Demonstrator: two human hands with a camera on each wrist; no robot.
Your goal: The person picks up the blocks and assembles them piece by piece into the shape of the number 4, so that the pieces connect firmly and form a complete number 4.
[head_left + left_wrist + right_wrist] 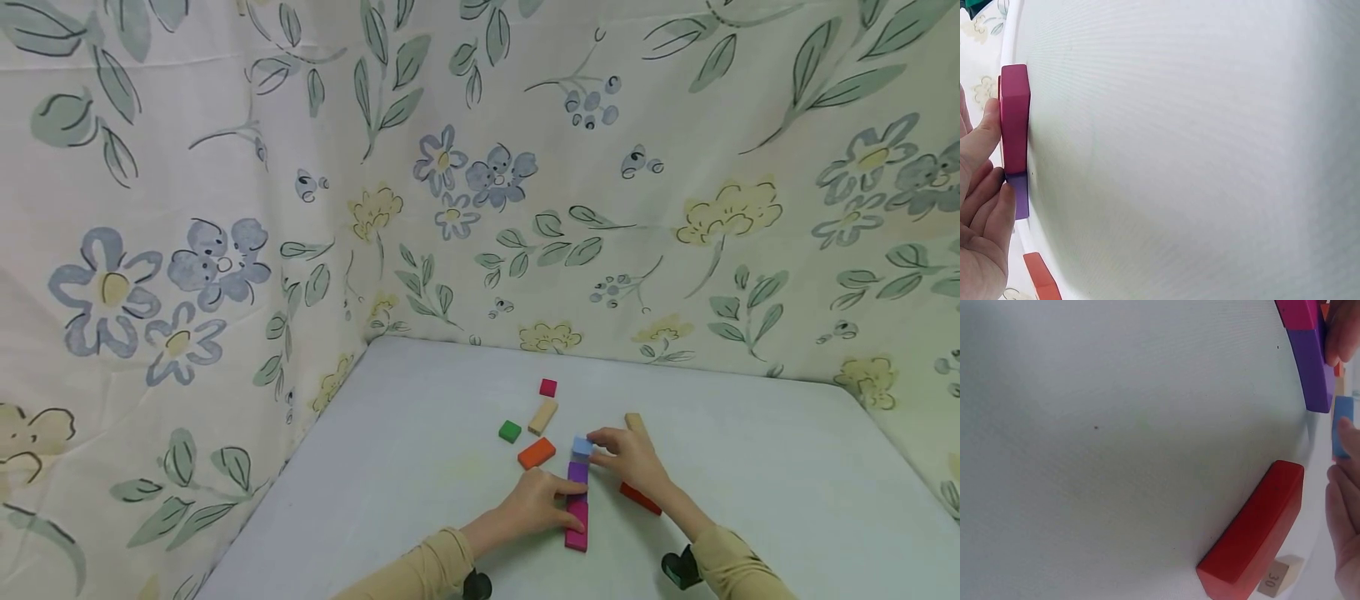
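While the left hand [528,504] rests its thumb on the magenta block [577,540] and a finger on the purple block [577,472], which lie end to end, its fingers being rather extended and not wrapped around them, the right hand [633,460] pinches the light blue block [581,449], thumb and forefinger only a little apart, at twelve o'clock of this row. Whether blue and purple touch, I cannot tell. In my judgement, the left fingers should press lightly, and the blue block should be kept straight on the row's line, face against face, because a strong push could bend the row. The red block [1252,528], at four o'clock from the blue one, lies near the right wrist, so care is wise there. About writing, the wooden block [1285,572] at two o'clock carries what seems to be "30"; I can read no brand.
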